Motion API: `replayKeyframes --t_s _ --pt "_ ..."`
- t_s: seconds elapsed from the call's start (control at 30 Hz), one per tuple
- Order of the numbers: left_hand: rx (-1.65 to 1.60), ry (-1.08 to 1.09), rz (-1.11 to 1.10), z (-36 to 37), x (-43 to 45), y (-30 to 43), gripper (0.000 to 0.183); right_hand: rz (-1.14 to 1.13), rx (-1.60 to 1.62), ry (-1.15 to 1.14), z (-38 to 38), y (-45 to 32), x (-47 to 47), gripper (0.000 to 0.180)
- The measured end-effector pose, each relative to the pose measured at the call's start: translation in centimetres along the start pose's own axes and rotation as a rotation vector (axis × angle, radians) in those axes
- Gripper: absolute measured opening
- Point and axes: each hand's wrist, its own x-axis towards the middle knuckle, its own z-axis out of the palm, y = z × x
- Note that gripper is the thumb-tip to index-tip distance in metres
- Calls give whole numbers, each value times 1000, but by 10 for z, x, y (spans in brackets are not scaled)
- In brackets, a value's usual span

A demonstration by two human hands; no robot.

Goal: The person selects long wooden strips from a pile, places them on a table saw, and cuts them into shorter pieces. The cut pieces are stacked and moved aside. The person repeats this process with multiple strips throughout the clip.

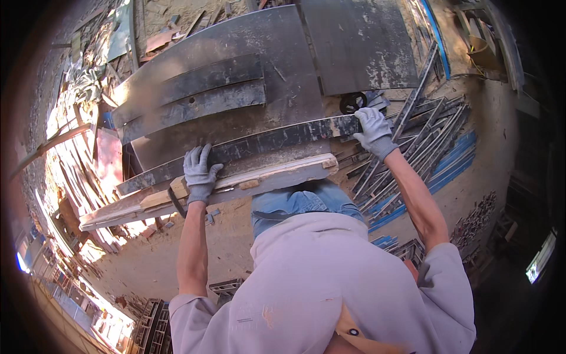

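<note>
A long, narrow dark-faced board, scuffed with pale marks, lies crosswise before me. My left hand, in a light grey knit glove, is on its left part, fingers at the far edge and thumb spread. At the board's right end, my gloved right hand grips it, fingers over the corner. Closer to my body runs a pale, worn timber beam with chipped edges. A short wooden block and a dark metal clamp-like piece sit on it beside my left wrist.
Beyond the board are two dark strips on a large dark sheet, with another sheet alongside. Metal and blue bars are piled at right. Scrap wood covers the left ground. A black ring-shaped object lies near my right hand.
</note>
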Motion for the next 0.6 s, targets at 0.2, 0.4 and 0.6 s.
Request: replayKeyframes --t_s 0.2,0.4,0.6 --pt "-39 -34 -47 2 3 -2 85 -314 89 164 14 -135 31 98" --pt "-12 -37 -66 1 7 -1 86 -368 94 -48 65 -184 78 91" --pt "17 -4 -24 2 8 2 85 -429 95 101 71 -176 78 85"
